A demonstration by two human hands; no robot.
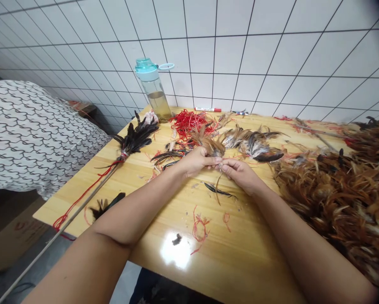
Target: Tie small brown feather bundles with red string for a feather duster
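My left hand (199, 161) is closed around the base of a small bunch of brown feathers (213, 147), whose tips fan out above the fingers. Pinched close beside it, my right hand (237, 172) meets the left at the quill ends; a thin feather strip hangs below the fingertips. Just under my hands lies a loose dark feather (219, 191). Small feather bunches (251, 141) rest behind my right hand. To the left, a long stick (91, 196) carries black feathers (135, 137) bound at its end with red string (82, 202).
A large heap of brown feathers (338, 190) covers the right side of the wooden table (240, 249). Red string (192, 123) is piled behind my hands. A water bottle (158, 95) and a red marker (207, 109) stand and lie near the tiled wall. Patterned cloth (34, 131) hangs at left.
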